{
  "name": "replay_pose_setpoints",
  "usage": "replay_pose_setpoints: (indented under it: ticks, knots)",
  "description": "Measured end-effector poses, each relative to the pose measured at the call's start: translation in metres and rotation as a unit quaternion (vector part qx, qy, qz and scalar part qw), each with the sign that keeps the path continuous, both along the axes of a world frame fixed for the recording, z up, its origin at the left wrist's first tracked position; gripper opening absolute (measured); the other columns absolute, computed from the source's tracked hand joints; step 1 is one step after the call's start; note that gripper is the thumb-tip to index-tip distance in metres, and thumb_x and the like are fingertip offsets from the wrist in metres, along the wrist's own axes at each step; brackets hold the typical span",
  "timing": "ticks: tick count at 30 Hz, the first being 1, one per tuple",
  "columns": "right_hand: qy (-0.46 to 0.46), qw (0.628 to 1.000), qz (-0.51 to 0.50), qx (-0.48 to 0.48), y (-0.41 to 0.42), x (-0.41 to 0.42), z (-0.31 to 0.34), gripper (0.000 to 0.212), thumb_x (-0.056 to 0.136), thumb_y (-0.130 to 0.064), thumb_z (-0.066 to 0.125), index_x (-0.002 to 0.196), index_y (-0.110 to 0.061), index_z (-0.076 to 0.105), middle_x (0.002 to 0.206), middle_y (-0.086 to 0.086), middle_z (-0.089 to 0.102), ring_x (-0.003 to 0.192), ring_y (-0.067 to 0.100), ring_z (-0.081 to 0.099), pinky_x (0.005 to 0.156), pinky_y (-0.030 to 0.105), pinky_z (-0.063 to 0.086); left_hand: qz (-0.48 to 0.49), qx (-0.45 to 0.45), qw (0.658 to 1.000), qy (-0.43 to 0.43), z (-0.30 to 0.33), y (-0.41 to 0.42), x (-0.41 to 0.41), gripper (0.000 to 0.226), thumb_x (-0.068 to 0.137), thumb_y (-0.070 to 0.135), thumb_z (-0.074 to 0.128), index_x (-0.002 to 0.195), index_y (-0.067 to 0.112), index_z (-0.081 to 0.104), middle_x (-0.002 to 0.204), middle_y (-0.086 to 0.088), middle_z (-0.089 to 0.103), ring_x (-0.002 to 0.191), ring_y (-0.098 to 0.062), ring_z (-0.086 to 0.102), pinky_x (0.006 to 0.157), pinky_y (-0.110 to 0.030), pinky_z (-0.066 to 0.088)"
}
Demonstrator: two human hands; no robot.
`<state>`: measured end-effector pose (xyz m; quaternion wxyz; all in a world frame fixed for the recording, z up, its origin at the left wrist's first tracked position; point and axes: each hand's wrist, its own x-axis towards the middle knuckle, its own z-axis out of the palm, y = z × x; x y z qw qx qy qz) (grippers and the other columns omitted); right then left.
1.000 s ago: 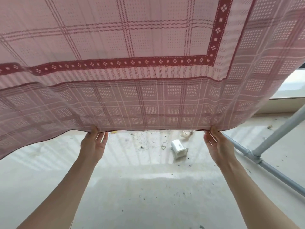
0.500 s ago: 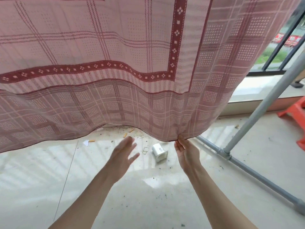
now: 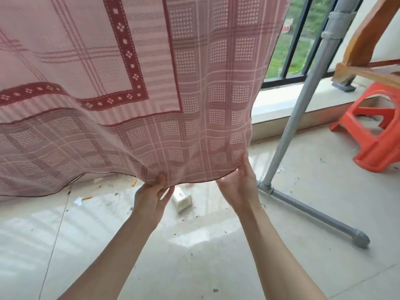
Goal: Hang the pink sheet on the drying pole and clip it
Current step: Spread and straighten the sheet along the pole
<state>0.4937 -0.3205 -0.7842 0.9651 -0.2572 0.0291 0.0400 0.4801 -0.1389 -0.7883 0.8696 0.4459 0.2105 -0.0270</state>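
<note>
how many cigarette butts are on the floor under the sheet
2 that can be made out: one cigarette butt just below the pink sheet's hem, another cigarette butt further left beside a white paper scrap. The sheet may hide more.

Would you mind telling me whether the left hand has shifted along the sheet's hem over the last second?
Yes. The left hand let go and regripped the pink sheet nearer the right hand, towards the rack's grey upright pole.

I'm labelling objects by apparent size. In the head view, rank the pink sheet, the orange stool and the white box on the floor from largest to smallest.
1. pink sheet, fills most of the frame
2. orange stool, partly cut off at the right edge
3. white box, smallest, partly hidden by the left hand
</note>
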Motion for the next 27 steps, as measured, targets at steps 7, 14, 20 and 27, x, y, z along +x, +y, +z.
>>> replay_pose_setpoints:
  ticks: [7,14,20,27]
  knots:
    - [-0.012,0.985,0.037,-0.167,-0.011,-0.003,0.001,0.037,0.099,-0.032,0.038,0.124,-0.014,0.058,0.127,0.008,0.061,0.118,0.020,0.056,0.099,0.040,0.044,0.007,-0.008,1.000,0.002,-0.002,-0.009,0.003,0.006,0.089,0.009,0.055,0.084,0.011,0.058,0.071,0.005,0.071,0.087,-0.015,0.061,0.083,-0.033,0.048]
    - [0.001,0.976,-0.048,-0.211,-0.017,-0.001,-0.005,0.025,0.093,-0.018,0.052,0.099,-0.002,0.070,0.097,0.010,0.072,0.093,0.018,0.065,0.089,0.030,0.050,-0.011,-0.021,0.998,0.058,-0.003,-0.019,0.000,0.016,0.083,0.020,0.065,0.094,0.011,0.057,0.102,-0.007,0.061,0.097,-0.023,0.062,0.078,-0.037,0.051]
    - [0.038,0.974,-0.120,-0.186,-0.030,-0.001,0.001,0.009,0.084,-0.003,0.060,0.083,-0.003,0.070,0.070,0.001,0.071,0.067,0.010,0.062,0.070,0.020,0.050,0.019,0.050,0.996,0.073,0.004,-0.020,0.006,0.007,0.087,0.012,0.061,0.085,0.006,0.061,0.084,-0.009,0.071,0.083,-0.023,0.067,0.072,-0.031,0.052]
    - [0.100,0.976,-0.180,-0.066,-0.052,0.011,0.011,0.009,0.084,0.008,0.055,0.089,0.005,0.062,0.072,0.006,0.069,0.075,0.018,0.062,0.077,0.025,0.053,0.013,0.045,0.997,0.061,0.000,-0.015,0.006,0.002,0.085,0.007,0.062,0.084,0.005,0.062,0.067,-0.005,0.072,0.083,-0.022,0.066,0.071,-0.031,0.051]
